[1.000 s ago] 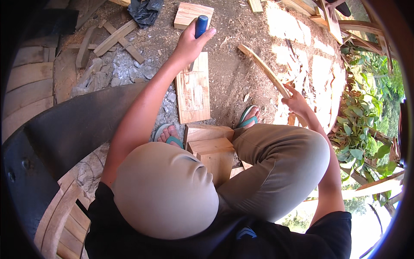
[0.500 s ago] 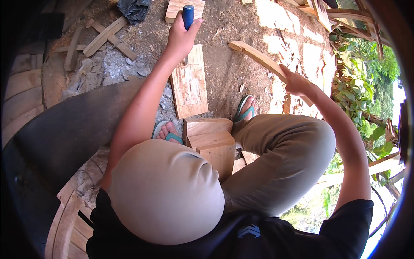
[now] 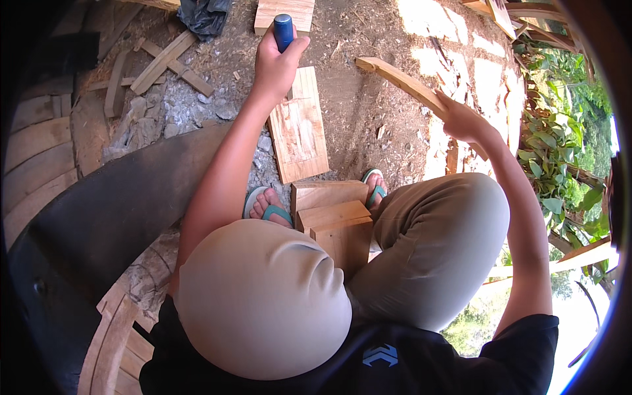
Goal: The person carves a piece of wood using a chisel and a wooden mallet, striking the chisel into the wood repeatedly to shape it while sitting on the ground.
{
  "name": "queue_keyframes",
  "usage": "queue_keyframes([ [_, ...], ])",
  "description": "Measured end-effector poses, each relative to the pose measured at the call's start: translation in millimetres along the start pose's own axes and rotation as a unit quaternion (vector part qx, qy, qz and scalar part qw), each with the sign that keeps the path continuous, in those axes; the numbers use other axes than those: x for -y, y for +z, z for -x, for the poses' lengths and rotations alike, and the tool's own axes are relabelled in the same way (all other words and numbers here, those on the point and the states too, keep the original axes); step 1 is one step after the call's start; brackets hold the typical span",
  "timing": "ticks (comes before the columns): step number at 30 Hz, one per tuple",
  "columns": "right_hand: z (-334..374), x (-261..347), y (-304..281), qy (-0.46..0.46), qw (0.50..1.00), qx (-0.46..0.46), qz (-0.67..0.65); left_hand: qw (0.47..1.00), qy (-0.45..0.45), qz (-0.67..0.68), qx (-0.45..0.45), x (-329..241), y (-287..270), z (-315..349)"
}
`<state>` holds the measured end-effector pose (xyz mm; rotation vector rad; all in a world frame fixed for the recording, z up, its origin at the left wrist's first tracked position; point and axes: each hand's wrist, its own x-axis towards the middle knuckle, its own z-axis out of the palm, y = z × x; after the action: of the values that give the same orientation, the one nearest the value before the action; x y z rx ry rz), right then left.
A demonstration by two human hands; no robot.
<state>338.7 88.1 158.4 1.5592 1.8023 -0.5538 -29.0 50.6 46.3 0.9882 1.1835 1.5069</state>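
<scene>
Seated worker seen from above, described from near to far. Nearest are the black shirt [image 3: 434,368] and the bent legs in beige trousers [image 3: 263,296], with one knee at left and the other at right. Between the legs stand several wooden blocks [image 3: 342,247], close together, and beside them are feet in green-strapped sandals [image 3: 277,212]. To the left curves a broad dark panel [image 3: 131,171]. Directly beyond the blocks, a rectangular wooden board [image 3: 299,141] lies on the ground [image 3: 355,125], its upper face partly rough and chipped. Right of the board, the right hand [image 3: 464,122] has its fingers closed around a long wooden stick [image 3: 398,79]; the longer part of the stick slants forward and to the left, above the ground. At the board's far end, the left hand [image 3: 273,72] has its fingers wrapped around the blue handle [image 3: 283,31] of a tool, the handle's butt pointing up; whether the tool's lower end touches the board cannot be told. Leafy plants [image 3: 550,141] border the right side. Farther left lie crossed wooden strips [image 3: 168,62], and at the top are a black plastic bag [image 3: 205,16] and another wooden block [image 3: 286,14].
</scene>
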Motion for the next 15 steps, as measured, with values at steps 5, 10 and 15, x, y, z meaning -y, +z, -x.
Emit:
queue_keyframes([
  [5,28.9,-11.5,-1.0,0.002,0.975,-0.028,-0.221,0.999,-0.002,0.045,0.022,-4.3,-3.4,1.2],
  [10,53.5,3.0,-46.0,-0.022,0.948,-0.050,-0.314,0.999,-0.010,0.043,0.028,-5.9,-0.8,2.0],
  [15,33.8,14.4,-59.5,-0.081,0.950,-0.101,-0.284,1.000,-0.007,-0.006,0.003,-10.4,-3.0,7.8],
])
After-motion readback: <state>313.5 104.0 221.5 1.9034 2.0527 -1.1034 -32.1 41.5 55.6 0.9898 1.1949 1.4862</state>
